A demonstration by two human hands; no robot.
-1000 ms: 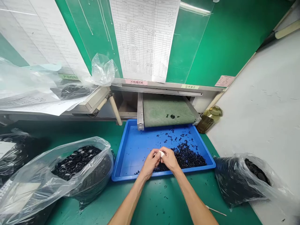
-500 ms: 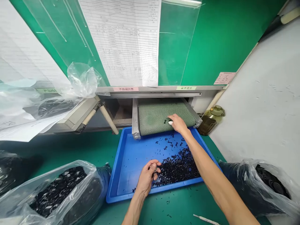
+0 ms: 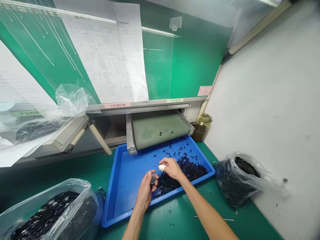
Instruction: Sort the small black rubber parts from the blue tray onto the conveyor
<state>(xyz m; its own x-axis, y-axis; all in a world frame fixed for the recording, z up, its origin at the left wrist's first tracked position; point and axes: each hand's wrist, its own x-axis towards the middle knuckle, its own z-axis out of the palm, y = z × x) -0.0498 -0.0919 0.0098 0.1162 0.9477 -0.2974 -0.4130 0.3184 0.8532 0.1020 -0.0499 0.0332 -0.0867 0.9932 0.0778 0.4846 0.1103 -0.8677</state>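
Note:
My left hand (image 3: 145, 188) hovers over the blue tray (image 3: 117, 186) with its fingers closed round a small round black part (image 3: 152, 181). My right hand (image 3: 170, 167) is just to its right, fingers curled, with a white wrapped fingertip pointing at that part; whether it holds anything I cannot make out. Under both hands lies a heap of small black scraps (image 3: 183, 170) in the tray. The green ribbed conveyor belt (image 3: 158, 128) ends above the tray's far edge and carries a few black bits.
A clear bag of black round parts (image 3: 47, 213) sits at the lower left and another bag (image 3: 237, 180) at the right by the white wall. A yellowish bottle (image 3: 202, 126) stands beside the belt. Papers hang on the green panel (image 3: 110, 56). Black scraps dot the green table.
My right hand has come back from the conveyor belt to the tray beside my left hand. The left hand now shows a round black part. The view has swung to the right.

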